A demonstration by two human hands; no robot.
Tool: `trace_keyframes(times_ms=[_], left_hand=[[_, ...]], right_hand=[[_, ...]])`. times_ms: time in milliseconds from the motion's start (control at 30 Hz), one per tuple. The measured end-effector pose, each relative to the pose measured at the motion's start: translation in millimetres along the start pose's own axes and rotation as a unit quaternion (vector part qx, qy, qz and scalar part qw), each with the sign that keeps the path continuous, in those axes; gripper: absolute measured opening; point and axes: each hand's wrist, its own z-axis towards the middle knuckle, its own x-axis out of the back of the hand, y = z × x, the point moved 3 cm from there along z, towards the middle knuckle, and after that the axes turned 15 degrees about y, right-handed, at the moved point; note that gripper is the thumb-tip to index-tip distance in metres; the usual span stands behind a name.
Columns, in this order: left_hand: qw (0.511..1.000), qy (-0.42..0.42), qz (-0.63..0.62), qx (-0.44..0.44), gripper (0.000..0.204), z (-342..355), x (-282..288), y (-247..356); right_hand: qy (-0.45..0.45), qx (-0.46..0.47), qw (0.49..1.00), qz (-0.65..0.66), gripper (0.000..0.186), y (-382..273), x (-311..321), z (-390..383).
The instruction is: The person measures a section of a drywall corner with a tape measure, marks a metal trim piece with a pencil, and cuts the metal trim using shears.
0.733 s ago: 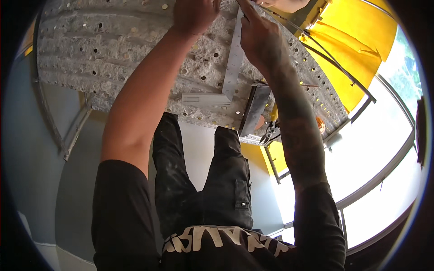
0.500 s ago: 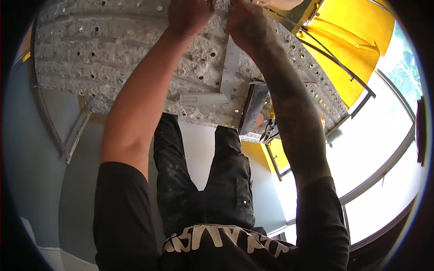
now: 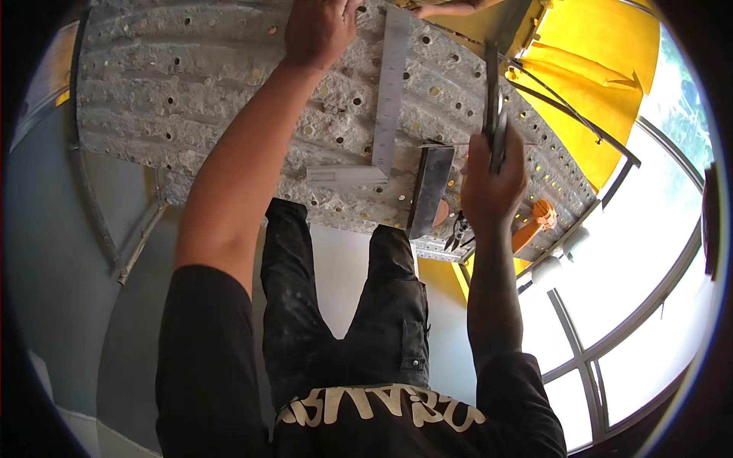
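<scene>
My left hand (image 3: 321,34) is at the top edge of the picture over the pitted, perforated metal plank (image 3: 130,91), fingers curled; what they hold, if anything, is hard to make out. My right hand (image 3: 495,179) grips a long dark metal tool (image 3: 492,84), slightly blurred, raised above the plank's right part. Between my hands a steel try square (image 3: 385,91) lies flat, its short arm toward me. Beside it is a dark metal bar (image 3: 430,191), with pliers (image 3: 458,229) and an orange-handled tool (image 3: 544,214) to the right.
Another person's arm (image 3: 450,9) reaches in at the top. A metal frame (image 3: 618,153) with yellow sheeting (image 3: 580,114) stands at the right, before a bright window (image 3: 649,290). My legs show below the plank, against grey walls and floor.
My right hand has moved down and right from the top beside my left hand and now holds the dark tool in clear sight. The try square is more fully uncovered.
</scene>
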Motion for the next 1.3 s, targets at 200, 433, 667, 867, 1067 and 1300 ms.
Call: trace_keyframes(times_ms=[200,433,667,867,1067,1300], left_hand=[[0.968,0.059,-0.086,0.229,0.017,9,51,10],[0.566,-0.025,-0.453,0.688,0.021,50,274,215],[0.54,-0.097,-0.525,0.65,0.025,107,443,386],[0.607,-0.087,-0.491,0.619,0.029,132,521,466],[0.625,-0.074,-0.457,0.629,0.028,138,562,507],[0.676,-0.077,-0.45,0.578,0.021,139,595,507]], right_hand=[[-0.009,-0.055,0.996,0.067,0.029,5,91,-88],[-0.105,-0.069,0.978,0.17,0.033,-59,211,-127],[-0.164,0.295,0.929,0.155,0.042,-195,350,-114],[-0.154,0.388,0.894,0.164,0.038,-241,429,-152],[-0.1,0.44,0.873,0.186,0.042,-258,466,-184],[-0.11,0.434,0.89,0.083,0.059,-257,475,-218]])
